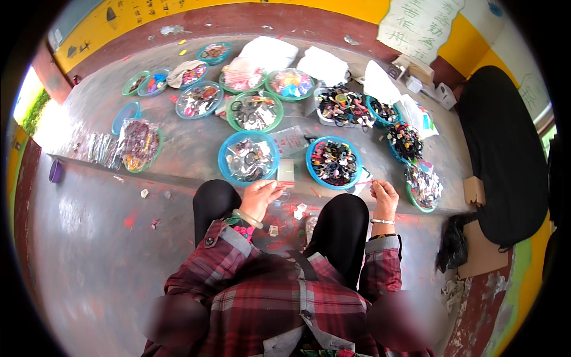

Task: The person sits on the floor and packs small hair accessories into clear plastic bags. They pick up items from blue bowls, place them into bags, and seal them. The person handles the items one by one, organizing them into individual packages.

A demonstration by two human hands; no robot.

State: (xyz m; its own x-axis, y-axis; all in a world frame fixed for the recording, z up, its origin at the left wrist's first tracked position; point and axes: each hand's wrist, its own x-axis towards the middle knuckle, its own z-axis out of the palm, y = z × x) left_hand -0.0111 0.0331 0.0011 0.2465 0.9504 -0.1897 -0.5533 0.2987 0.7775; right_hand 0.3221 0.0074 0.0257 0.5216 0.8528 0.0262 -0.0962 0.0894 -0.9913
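Note:
My left hand [260, 198] is closed, its thumb and fingers pinching a small clear plastic bag [285, 183] by its red-striped edge. It is just in front of a blue basket [221, 157] of clear-wrapped small items. My right hand [385, 198] is raised over the ledge's front edge with fingertips pressed together; what they hold is too small to make out. A whitish piece with a red edge [364, 184] shows beside those fingertips. Between my hands stands a blue basket [308, 159] full of dark hair ties with colourful bits.
Several more baskets crowd the grey ledge [190, 140], including a green basket [281, 113] of wrapped items and a white tub [345, 123] of hair ties. At right are a long black padded object [502, 154] and a black plastic bag [453, 247]. A purple cup [55, 171] stands far left.

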